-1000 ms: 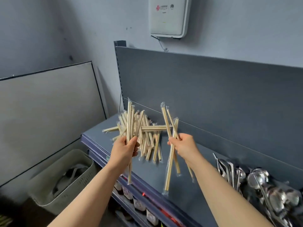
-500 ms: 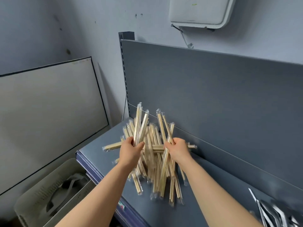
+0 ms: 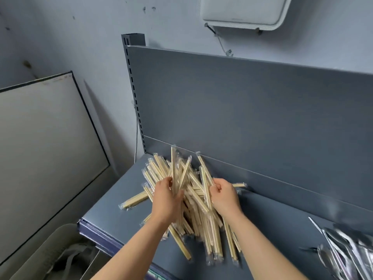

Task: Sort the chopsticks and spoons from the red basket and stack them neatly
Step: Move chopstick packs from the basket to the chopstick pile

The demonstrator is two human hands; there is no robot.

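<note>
The left grip (image 3: 165, 201) pinches two wrapped pairs; the right grip (image 3: 224, 199) curls round several more, both just above the chopsticks (image 3: 210, 237) heaped on the shelf (image 3: 113, 217). Lay each handful parallel with the heap, ends squared toward the back panel (image 3: 242, 118); some pairs lie crosswise.

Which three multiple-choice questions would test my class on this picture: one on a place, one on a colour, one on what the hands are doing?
1. Where do the spoons lie?
A. On the shelf, right of the chopsticks.
B. In a drawer.
C. Under the chopsticks.

2. What colour is the shelf?
A. Red.
B. Grey-blue.
C. Yellow.

3. What are the left hand and right hand doing?
A. Resting flat.
B. Holding spoons.
C. Each gripping chopsticks.

Answers: 1 A, the shiny spoons sit at the right edge; 2 B, its bare top is grey-blue; 3 C, the fingers curl round wrapped sticks.
</note>
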